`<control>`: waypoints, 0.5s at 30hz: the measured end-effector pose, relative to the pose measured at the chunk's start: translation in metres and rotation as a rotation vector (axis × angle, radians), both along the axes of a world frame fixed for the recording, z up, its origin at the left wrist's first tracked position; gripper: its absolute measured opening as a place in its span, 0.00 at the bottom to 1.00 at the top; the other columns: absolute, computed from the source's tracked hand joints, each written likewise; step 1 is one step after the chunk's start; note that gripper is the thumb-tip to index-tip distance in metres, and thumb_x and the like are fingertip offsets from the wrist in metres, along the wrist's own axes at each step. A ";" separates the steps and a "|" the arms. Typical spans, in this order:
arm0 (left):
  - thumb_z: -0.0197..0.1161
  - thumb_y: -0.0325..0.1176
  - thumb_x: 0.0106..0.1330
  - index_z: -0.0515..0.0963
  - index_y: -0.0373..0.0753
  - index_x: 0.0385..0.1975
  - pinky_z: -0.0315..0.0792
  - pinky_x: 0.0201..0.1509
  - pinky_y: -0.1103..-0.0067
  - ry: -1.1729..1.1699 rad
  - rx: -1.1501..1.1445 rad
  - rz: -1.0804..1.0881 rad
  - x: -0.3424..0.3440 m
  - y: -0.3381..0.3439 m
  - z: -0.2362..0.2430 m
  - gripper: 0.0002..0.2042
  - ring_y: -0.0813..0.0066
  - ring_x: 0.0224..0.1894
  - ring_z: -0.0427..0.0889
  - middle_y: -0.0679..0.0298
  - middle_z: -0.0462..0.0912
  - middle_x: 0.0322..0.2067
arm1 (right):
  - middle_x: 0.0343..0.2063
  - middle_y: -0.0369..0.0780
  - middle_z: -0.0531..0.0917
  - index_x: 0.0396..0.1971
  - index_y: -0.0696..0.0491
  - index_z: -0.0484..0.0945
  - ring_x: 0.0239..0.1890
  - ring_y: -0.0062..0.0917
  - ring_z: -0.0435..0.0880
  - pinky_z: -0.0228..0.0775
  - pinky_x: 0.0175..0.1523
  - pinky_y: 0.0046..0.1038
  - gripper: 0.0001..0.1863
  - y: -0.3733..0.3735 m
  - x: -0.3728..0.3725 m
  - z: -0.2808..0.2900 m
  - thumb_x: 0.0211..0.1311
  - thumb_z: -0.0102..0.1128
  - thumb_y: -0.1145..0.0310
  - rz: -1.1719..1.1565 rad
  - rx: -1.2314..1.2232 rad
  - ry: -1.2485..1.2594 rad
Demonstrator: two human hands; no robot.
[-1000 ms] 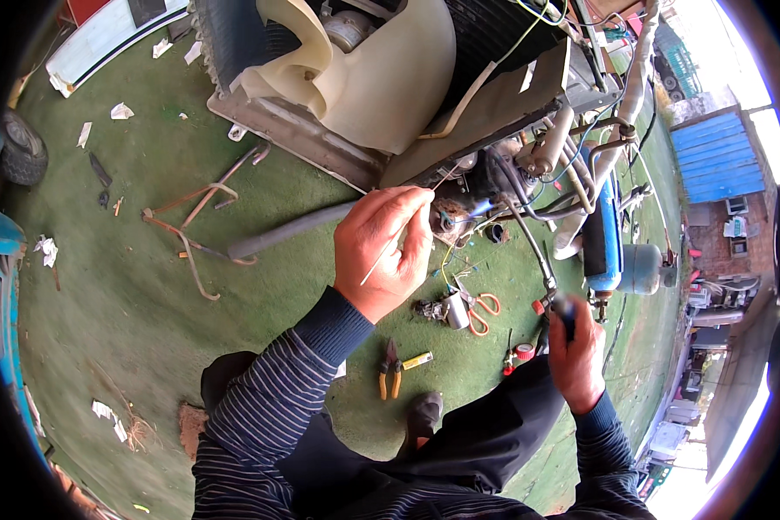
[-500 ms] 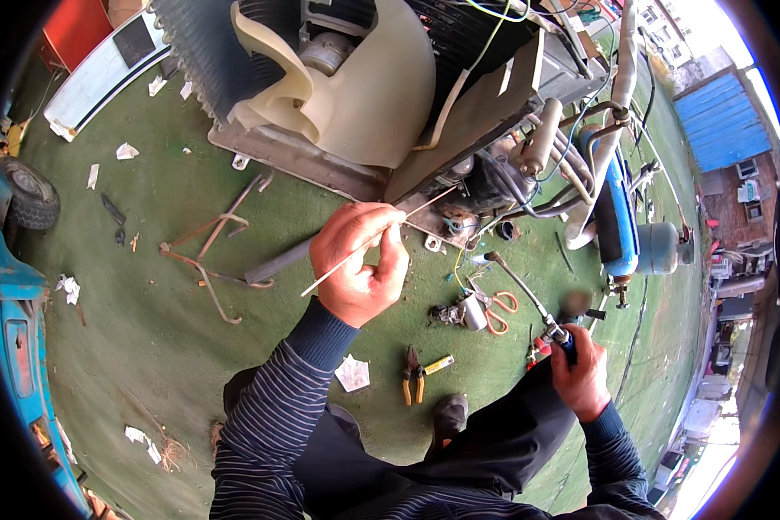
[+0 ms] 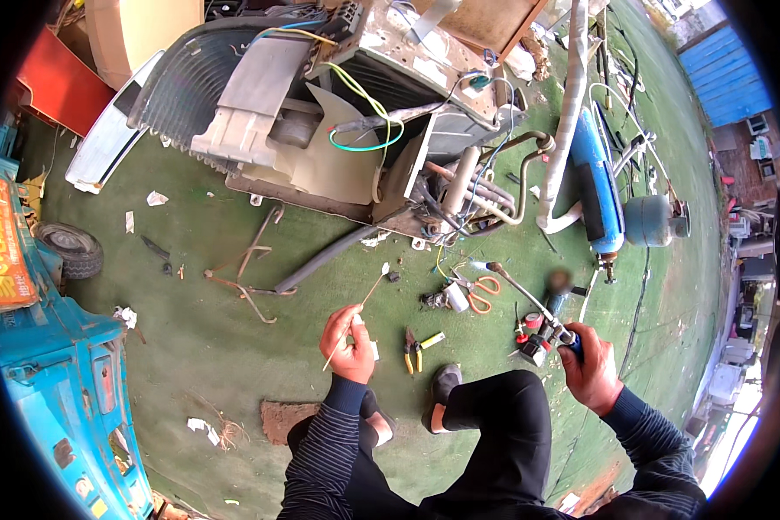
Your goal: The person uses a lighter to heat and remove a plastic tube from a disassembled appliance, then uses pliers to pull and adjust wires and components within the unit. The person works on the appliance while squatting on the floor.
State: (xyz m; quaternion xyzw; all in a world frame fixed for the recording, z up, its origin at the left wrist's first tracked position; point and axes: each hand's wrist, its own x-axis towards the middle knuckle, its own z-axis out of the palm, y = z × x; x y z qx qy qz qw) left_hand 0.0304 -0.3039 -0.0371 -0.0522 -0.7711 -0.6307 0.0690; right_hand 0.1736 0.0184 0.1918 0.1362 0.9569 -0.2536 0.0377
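Note:
My left hand (image 3: 347, 343) pinches a thin metal rod (image 3: 372, 291) between thumb and fingers, its upper end pointing toward the air-conditioner unit. The rod's tip is apart from the unit, over the green floor. In my right hand (image 3: 591, 371) is a gas torch (image 3: 542, 308), gripped by its blue handle, the bent nozzle reaching up and left. Whether a flame burns I cannot tell. Beyond both hands stands the opened air-conditioner outdoor unit (image 3: 321, 186), with a pale fan, loose wires and bent pipes (image 3: 494, 201) at its right side.
Orange-handled scissors (image 3: 478, 295) and yellow-handled pliers (image 3: 413, 348) lie between my hands. A blue cylinder (image 3: 596, 186) and a grey-blue gas tank (image 3: 659, 221) lie at right. Bent copper tubing (image 3: 244, 282) and a black insulated pipe (image 3: 329, 258) are at left, near a teal vehicle (image 3: 65, 381).
My left hand has drawn back from the unit toward my body with the rod, which now points more steeply upward. The torch stays in my right hand, and the view takes in more of the unit.

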 end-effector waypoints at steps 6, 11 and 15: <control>0.55 0.21 0.75 0.83 0.33 0.51 0.81 0.42 0.80 -0.294 -0.051 0.110 0.077 -0.021 0.131 0.12 0.74 0.42 0.84 0.59 0.84 0.50 | 0.27 0.47 0.80 0.52 0.58 0.74 0.26 0.39 0.80 0.72 0.34 0.35 0.13 0.000 0.003 0.094 0.71 0.61 0.74 -0.306 -0.063 -0.023; 0.55 0.24 0.75 0.83 0.36 0.51 0.75 0.35 0.85 -0.398 -0.205 0.115 0.093 -0.051 0.203 0.11 0.81 0.35 0.82 0.63 0.85 0.50 | 0.24 0.44 0.77 0.51 0.59 0.74 0.23 0.31 0.75 0.69 0.32 0.32 0.11 0.020 -0.017 0.107 0.74 0.58 0.73 -0.383 -0.188 0.092; 0.55 0.27 0.76 0.82 0.38 0.51 0.72 0.33 0.86 -0.550 -0.265 0.226 0.098 -0.025 0.225 0.11 0.83 0.33 0.82 0.65 0.86 0.48 | 0.25 0.42 0.77 0.52 0.61 0.73 0.25 0.25 0.70 0.65 0.31 0.30 0.11 0.058 -0.037 0.090 0.77 0.54 0.71 -0.411 -0.278 0.075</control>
